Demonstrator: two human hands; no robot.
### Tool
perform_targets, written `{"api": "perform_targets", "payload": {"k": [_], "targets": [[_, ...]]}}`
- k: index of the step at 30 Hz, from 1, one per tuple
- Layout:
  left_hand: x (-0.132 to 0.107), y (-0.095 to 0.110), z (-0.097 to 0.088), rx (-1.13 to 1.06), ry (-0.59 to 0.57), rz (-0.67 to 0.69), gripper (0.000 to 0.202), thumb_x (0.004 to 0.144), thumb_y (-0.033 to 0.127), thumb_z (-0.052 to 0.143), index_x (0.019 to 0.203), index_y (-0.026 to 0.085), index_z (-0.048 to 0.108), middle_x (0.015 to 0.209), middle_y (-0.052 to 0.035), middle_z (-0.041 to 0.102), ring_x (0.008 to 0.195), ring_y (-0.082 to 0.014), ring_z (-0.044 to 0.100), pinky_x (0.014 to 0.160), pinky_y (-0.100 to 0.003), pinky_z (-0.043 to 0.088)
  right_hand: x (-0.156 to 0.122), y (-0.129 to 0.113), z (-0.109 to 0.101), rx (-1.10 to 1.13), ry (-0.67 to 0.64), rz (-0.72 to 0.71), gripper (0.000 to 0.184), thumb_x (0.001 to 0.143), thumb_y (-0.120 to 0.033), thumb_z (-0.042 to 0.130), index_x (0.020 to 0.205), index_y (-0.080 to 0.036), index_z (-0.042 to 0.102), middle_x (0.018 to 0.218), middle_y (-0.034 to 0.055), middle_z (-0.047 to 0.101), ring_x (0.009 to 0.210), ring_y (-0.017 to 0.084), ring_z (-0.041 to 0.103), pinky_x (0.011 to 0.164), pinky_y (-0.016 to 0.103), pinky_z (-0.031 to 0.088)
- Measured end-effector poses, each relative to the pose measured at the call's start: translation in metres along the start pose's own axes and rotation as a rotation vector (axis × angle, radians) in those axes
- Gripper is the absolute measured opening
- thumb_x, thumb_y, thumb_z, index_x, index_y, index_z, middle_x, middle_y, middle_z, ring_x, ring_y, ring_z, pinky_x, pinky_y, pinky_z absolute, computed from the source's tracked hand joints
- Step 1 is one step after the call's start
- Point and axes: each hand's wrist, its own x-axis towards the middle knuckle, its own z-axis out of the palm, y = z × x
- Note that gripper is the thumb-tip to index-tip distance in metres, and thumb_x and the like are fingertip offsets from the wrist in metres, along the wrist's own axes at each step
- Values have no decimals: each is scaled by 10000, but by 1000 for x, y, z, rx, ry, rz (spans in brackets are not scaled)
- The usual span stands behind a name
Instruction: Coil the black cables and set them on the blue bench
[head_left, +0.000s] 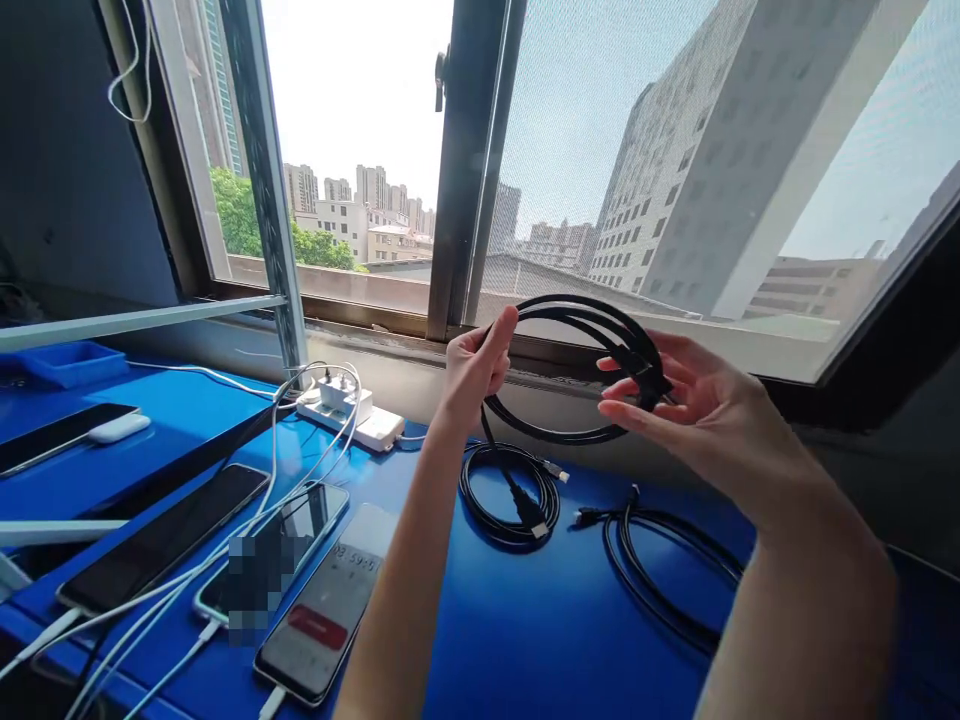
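Note:
A looped black cable point(577, 308) is held in the air between my two hands, above the blue tabletop. My left hand point(480, 365) is closed round the loops' left side, thumb up. At their right side, my right hand point(705, 415) has its fingers curved around the bundle, where a dark connector partly shows. From below my left hand hangs a cable end with a USB plug point(534, 522). Behind this plug lies a coiled black cable point(480, 510) with a light metal plug. Another black cable point(645, 580) lies in loose loops to the right, partly covered by my right forearm.
Several phones lie at left, including one with a lit timer screen point(319, 620), with white charging cables point(274, 480) crossing them. A white power strip point(375, 428) sits by the wall. A metal rack post point(274, 200) stands before the window. A blue tray point(67, 365) is far left.

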Motion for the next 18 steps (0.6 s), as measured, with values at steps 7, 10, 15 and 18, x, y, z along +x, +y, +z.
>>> {"api": "perform_targets", "payload": {"k": [7, 10, 15, 18], "targets": [[-3, -9, -2, 311, -230, 20, 483, 764, 321, 644, 404, 158, 367, 443, 78, 259, 425, -7, 246, 419, -187, 147, -2, 2, -11, -259, 167, -54, 583, 498, -394, 860, 1054, -375, 687, 981, 34, 697, 945, 222, 639, 811, 416, 531], [-6, -13, 4, 373, -333, 18, 481, 739, 369, 633, 414, 156, 350, 467, 77, 230, 436, 2, 224, 427, -173, 122, 3, 4, 3, -355, 85, -3, 499, 544, -282, 848, 1020, -333, 709, 968, 39, 709, 924, 227, 647, 769, 407, 515], [-1, -23, 10, 308, -287, -213, 551, 751, 431, 591, 424, 207, 209, 442, 96, 147, 401, 30, 157, 424, -144, 82, 12, 11, 19, -419, 54, 74, 309, 745, -149, 669, 1033, -256, 702, 665, 0, 671, 616, 156, 633, 626, 349, 498], [3, -29, 6, 239, -275, -385, 548, 774, 480, 565, 429, 228, 222, 422, 109, 134, 370, 32, 150, 398, -144, 86, 15, 19, 20, -395, 91, -29, 249, 791, -219, 598, 1011, -251, 709, 743, 10, 674, 522, 110, 567, 494, 273, 454]]}}
